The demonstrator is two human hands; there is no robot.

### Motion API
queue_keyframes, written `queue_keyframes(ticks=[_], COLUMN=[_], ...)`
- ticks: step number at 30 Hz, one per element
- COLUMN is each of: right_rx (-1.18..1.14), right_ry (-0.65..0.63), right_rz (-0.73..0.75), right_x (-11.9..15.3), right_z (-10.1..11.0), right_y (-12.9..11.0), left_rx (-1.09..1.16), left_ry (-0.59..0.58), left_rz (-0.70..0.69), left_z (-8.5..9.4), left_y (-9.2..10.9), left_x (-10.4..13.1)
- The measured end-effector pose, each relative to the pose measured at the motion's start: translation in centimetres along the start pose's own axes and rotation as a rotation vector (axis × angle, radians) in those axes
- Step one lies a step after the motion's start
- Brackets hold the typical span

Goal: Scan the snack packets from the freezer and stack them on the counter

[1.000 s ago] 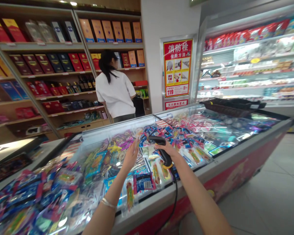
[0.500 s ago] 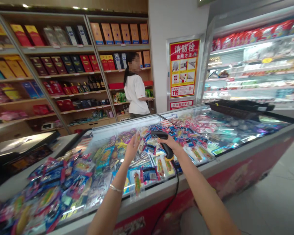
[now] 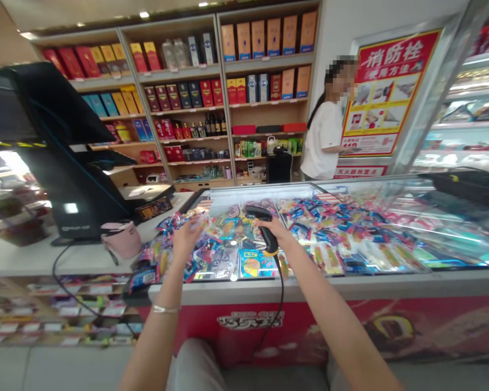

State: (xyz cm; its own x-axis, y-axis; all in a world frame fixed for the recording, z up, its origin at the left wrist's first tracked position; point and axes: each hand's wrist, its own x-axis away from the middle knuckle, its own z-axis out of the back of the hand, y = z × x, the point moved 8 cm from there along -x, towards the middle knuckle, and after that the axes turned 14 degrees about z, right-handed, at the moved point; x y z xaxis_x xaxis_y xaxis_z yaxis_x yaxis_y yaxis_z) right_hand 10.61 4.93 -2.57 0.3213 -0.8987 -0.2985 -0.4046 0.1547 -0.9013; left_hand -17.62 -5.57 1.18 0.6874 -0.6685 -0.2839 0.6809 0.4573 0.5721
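My right hand (image 3: 274, 231) is closed round the grip of a black barcode scanner (image 3: 264, 225), its head pointing left. From the scanner's yellow-ringed base a black cable (image 3: 281, 293) hangs down the front of the chest freezer (image 3: 350, 288). My left hand (image 3: 186, 239) pinches a small clear-wrapped snack packet (image 3: 202, 227), blurred and partly hidden by the fingers. It hovers over the pile of blue and red packets (image 3: 158, 255) at the freezer's left end. Beneath both hands, more packets lie about the glass top, among them a blue one (image 3: 252, 263).
At the left counter stand a black checkout terminal (image 3: 73, 157) and a pink pouch (image 3: 122, 239). Behind the freezer, a person in a white shirt (image 3: 321, 141) stands before shelves of boxes (image 3: 269, 65). A black tray (image 3: 472, 187) rests on the freezer's right side.
My view has swung left, bringing the terminal and pouch in. My left hand, with the packet, has moved left toward the pile, away from the scanner. The person now stands before the red poster.
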Motion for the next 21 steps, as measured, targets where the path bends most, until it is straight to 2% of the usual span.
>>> queue_keyframes(ticks=[2, 4, 7, 9, 13, 18, 21], right_rx=[-0.033, -0.068, -0.113, -0.129, -0.116, -0.129, -0.133], right_ry=[-0.002, -0.003, -0.007, -0.009, -0.031, -0.04, -0.042], right_rz=[-0.03, -0.06, -0.107, -0.142, -0.229, -0.212, -0.222], right_x=[-0.1, -0.1, 0.1, 0.2, 0.6, 0.7, 0.9], right_z=[-2.2, -4.1, -6.4, -7.4, -8.0, -7.9, -7.9], right_y=[2.3, 4.6, 7.6, 9.1, 10.9, 10.7, 10.7], left_rx=[0.017, 0.009, -0.046, -0.059, -0.004, 0.087, 0.093], left_ry=[0.064, 0.177, 0.437, 0.527, 0.532, 0.431, 0.422], left_rz=[0.06, 0.086, 0.037, -0.018, -0.042, -0.021, -0.02], left_z=[1.0, 1.5, 1.7, 1.0, -0.4, -1.2, -1.3], left_y=[-2.4, -3.8, -4.6, -4.8, -6.1, -7.3, -7.5], left_x=[-0.3, 0.2, 2.4, 3.6, 3.5, 1.8, 1.6])
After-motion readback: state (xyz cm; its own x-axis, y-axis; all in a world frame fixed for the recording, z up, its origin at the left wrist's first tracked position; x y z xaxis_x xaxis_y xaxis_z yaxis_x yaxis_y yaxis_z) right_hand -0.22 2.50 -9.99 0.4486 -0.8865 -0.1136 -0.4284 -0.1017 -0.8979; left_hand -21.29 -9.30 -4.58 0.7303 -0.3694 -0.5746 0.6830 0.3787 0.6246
